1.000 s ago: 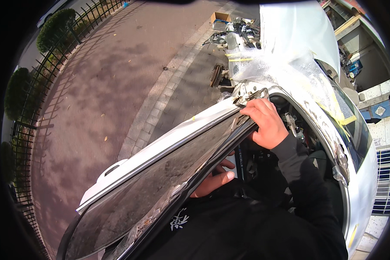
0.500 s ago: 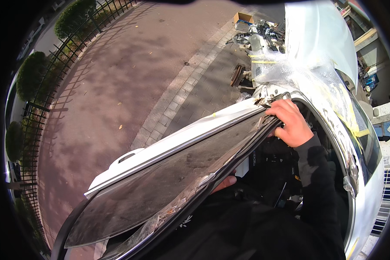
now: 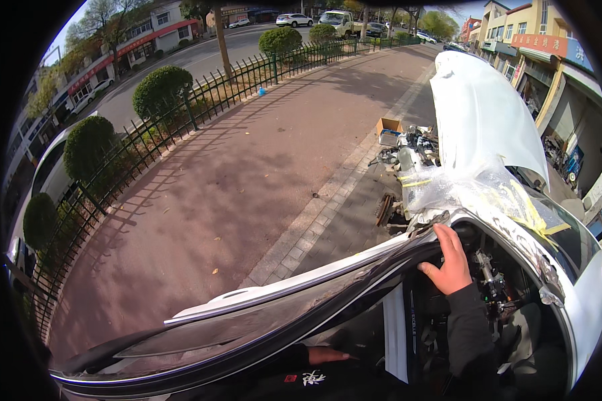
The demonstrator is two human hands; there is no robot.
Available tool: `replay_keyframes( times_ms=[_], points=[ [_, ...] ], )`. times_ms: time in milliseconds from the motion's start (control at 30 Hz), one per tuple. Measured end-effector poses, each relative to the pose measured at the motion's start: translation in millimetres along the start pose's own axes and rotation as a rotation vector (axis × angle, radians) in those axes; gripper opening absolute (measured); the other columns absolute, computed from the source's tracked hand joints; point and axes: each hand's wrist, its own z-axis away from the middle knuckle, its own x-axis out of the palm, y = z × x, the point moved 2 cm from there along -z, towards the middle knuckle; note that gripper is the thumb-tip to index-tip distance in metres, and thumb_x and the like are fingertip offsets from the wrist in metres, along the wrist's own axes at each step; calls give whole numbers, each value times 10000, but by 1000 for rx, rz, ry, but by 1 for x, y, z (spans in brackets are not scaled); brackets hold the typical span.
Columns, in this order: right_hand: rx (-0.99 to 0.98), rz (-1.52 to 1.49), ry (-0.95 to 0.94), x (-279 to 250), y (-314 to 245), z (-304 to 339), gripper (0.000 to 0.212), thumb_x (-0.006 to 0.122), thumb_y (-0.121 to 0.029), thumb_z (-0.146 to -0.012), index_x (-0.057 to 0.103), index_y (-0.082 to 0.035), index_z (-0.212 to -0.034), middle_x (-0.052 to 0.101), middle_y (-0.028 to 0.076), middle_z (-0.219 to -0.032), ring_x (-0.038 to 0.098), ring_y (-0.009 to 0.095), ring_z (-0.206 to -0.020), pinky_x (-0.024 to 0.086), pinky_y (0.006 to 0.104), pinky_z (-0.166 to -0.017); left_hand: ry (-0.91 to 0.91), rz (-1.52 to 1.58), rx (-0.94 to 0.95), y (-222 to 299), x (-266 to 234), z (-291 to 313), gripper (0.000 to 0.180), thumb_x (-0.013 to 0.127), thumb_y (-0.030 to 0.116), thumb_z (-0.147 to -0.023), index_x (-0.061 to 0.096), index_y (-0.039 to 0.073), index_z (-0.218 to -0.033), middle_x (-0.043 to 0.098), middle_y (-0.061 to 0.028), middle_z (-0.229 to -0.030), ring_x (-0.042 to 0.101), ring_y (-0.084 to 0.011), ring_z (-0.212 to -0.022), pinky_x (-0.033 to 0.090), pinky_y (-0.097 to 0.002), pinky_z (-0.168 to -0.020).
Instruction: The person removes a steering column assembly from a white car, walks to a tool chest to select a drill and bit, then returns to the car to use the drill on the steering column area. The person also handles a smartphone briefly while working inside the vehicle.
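Observation:
A white car door (image 3: 211, 311) stands swung out from a white car body (image 3: 585, 287). Along its top runs a dark window frame (image 3: 281, 334), with worn, peeling material at the edge. My right hand (image 3: 451, 267) is at the frame's front upper corner; its fingers are stretched out against the edge and the thumb is spread away, gripping nothing visible. Lower down, inside the door, my left hand (image 3: 326, 354) shows partly below the frame with fingers extended to the right. The sleeve and frame hide the rest of it.
The white hood (image 3: 485, 120) is raised. Clear plastic film (image 3: 448, 187) with yellow tape covers the front. Removed parts (image 3: 418, 150) and a cardboard box (image 3: 389, 127) lie on the paving. A metal fence (image 3: 194, 117) lines the left; shopfronts stand right.
My view has tilted up, bringing in the street and shops. The window frame now appears more edge-on. My right hand has gone from gripping the frame to stretched fingers; more of my left hand shows.

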Motion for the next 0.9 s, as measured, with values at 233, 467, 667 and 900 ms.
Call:
replay_keyframes(
  times_ms=[233, 467, 667, 900],
  points=[
    [695, -807, -638, 152, -107, 293, 445, 702, -271, -1089, 641, 22, -1419, 752, 113, -1194, 704, 206, -1067, 549, 351, -974, -276, -151, 532, -124, 45, 126, 459, 631, 326, -1142, 654, 22, -1484, 774, -65, -1318, 731, -174, -1145, 548, -293, -1012],
    [552, -907, -877, 216, -272, 413, 424, 658, -452, -1096, 721, -33, -1078, 708, 42, -892, 625, 127, -830, 510, 330, -767, 114, 109, -298, -68, 51, 255, 303, 732, 311, -1092, 798, 30, -1183, 787, -1, -1060, 679, -88, -1024, 532, -288, -961],
    [659, -648, -646, 260, -391, 365, 523, 677, -475, -1072, 669, 7, -868, 616, 128, -698, 567, 152, -693, 475, 407, -643, 257, 186, -149, -10, 8, 335, 220, 673, 187, -1119, 736, -5, -1207, 776, -67, -992, 727, -149, -955, 584, -315, -900],
    [621, -761, -494, 364, -542, 262, 362, 640, -346, -1124, 675, -9, -995, 600, 39, -754, 551, 148, -708, 479, 371, -655, 476, 207, -36, 44, -123, 489, 284, 545, 165, -1164, 681, -18, -1334, 698, -57, -864, 712, -178, -777, 614, -337, -759]
  ],
)
